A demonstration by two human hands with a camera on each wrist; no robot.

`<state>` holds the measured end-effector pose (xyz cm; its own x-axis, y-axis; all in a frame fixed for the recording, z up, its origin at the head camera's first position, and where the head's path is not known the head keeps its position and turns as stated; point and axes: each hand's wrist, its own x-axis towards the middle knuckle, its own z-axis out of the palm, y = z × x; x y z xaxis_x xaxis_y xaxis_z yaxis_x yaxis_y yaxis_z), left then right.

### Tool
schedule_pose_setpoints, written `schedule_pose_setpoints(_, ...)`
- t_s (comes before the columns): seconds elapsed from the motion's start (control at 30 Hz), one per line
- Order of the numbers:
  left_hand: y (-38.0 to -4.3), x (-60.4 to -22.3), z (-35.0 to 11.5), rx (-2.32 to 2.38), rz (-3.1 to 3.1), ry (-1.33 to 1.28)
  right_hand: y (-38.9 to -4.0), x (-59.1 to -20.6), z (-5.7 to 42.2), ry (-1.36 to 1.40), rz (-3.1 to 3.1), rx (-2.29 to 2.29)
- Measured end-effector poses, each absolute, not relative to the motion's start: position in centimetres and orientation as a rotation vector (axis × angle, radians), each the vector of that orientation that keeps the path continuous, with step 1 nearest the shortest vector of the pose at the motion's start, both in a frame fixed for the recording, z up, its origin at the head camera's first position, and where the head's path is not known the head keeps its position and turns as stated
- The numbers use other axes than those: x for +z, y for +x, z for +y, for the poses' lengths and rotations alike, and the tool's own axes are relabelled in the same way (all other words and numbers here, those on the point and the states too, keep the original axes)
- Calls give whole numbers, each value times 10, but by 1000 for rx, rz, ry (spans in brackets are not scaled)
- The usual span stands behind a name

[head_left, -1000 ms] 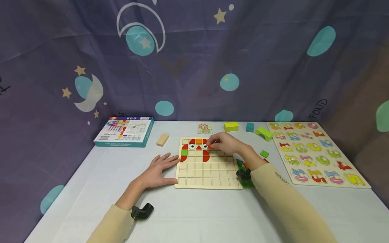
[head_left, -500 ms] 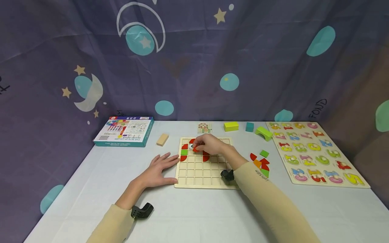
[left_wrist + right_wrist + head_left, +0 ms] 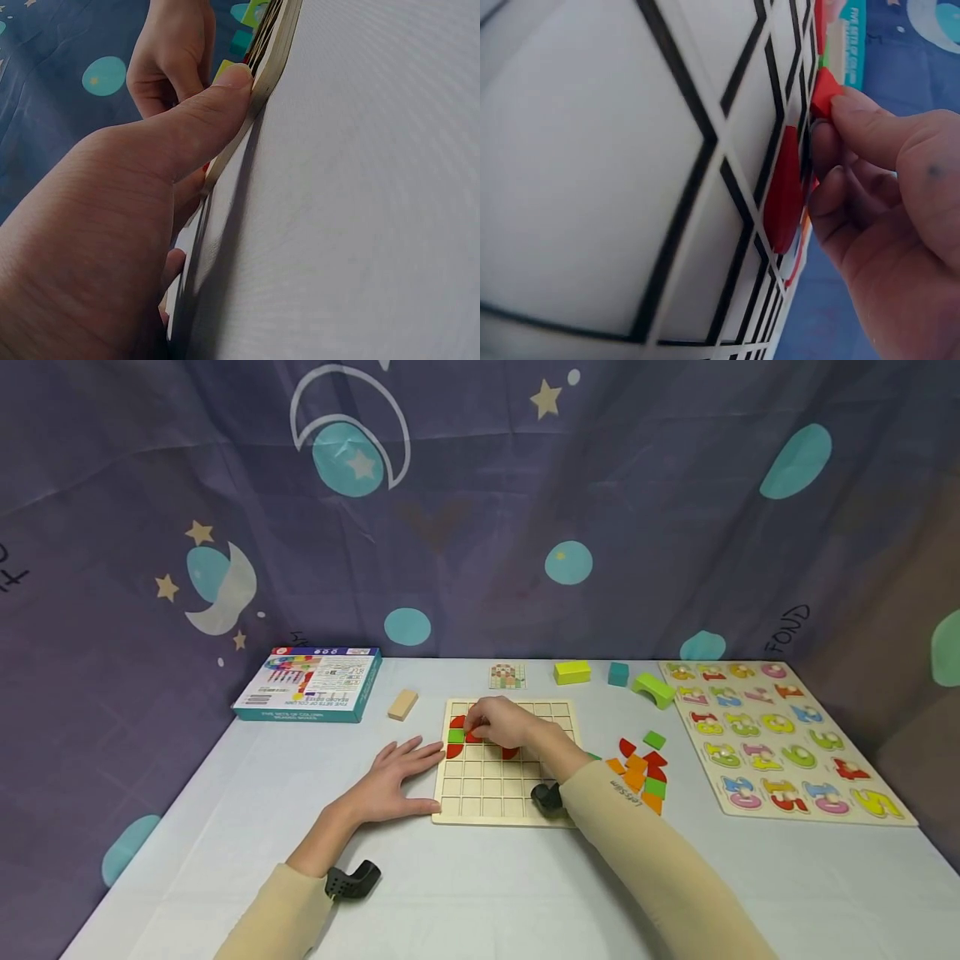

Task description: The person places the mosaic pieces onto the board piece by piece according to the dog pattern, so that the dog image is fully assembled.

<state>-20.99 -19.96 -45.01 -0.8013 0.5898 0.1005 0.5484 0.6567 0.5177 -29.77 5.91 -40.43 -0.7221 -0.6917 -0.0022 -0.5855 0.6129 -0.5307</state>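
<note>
My right hand (image 3: 502,722) pinches a small red piece (image 3: 825,94) between thumb and fingers, low over the upper left of a wooden grid board (image 3: 491,789). Beside that piece, a green square (image 3: 456,736) lies in the board's left column, with a red quarter-circle piece (image 3: 454,751) below it. Another red rounded piece (image 3: 783,195) sits on the grid nearer the right wrist camera. The right hand hides the pieces in the board's top rows. My left hand (image 3: 390,785) lies with fingers spread, its thumb and fingertips touching the board's left edge.
Loose orange pieces (image 3: 635,764) lie right of the board among red and green ones. Behind the board are a pattern card (image 3: 507,676), yellow block (image 3: 572,672), teal cube (image 3: 618,674) and green arch (image 3: 654,691). A number puzzle (image 3: 780,722) lies right; a box (image 3: 307,685) stands left.
My right hand has moved left across the board with the red piece, from the right eye tile to near the green square. Its forearm uncovers more loose pieces. The left hand stays put.
</note>
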Motion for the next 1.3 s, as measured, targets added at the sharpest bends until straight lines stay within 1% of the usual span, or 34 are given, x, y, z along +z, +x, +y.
schedule_pose_setpoints(0.3,-210,-448,-198,837,2787,954,-298,-406,60,-1140,2662,-676)
schedule_pose_setpoints(0.67,-210,-446,-198,833,2787,968,-295,-401,70,-1013,2623,-854)
schedule_pose_setpoints(1.03,-209,-448,-198,837,2789,949,-296,-390,108,-789,2629,-957)
schedule_pose_setpoints(1.3,-208,-447,-198,841,2787,929,-290,-383,155,-781,2672,-993)
